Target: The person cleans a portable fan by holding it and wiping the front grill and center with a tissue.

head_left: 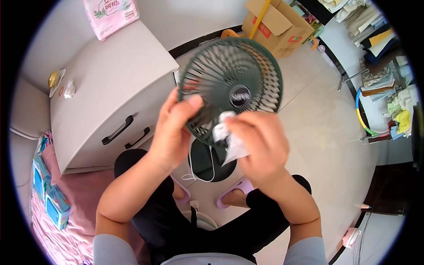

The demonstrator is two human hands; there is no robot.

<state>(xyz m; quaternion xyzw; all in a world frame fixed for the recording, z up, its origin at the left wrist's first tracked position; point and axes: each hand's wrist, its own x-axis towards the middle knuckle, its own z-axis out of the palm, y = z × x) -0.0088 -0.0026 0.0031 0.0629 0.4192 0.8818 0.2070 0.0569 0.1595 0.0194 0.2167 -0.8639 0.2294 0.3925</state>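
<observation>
A dark green round fan grille (260, 57) with a dark round badge at its middle is held up before me. My left hand (173, 121) grips its left edge, thumb on the near face and fingers reaching through or behind the ribs. In my right hand (261, 139) a crumpled white tissue (234, 148) is pinched against the lower part of the grille, below the badge. On the floor under the grille lies a dark round base (205, 165) with a white cable (191, 168); whether it joins the grille is hidden.
A white drawer cabinet (110, 57) stands at left, bearing a crumpled tissue (69, 89) and a pink package (111, 15). Tissue boxes (56, 207) lie on the pink bedding (88, 190). A cardboard box (278, 28) sits behind, with folded clothes (382, 84) at far right.
</observation>
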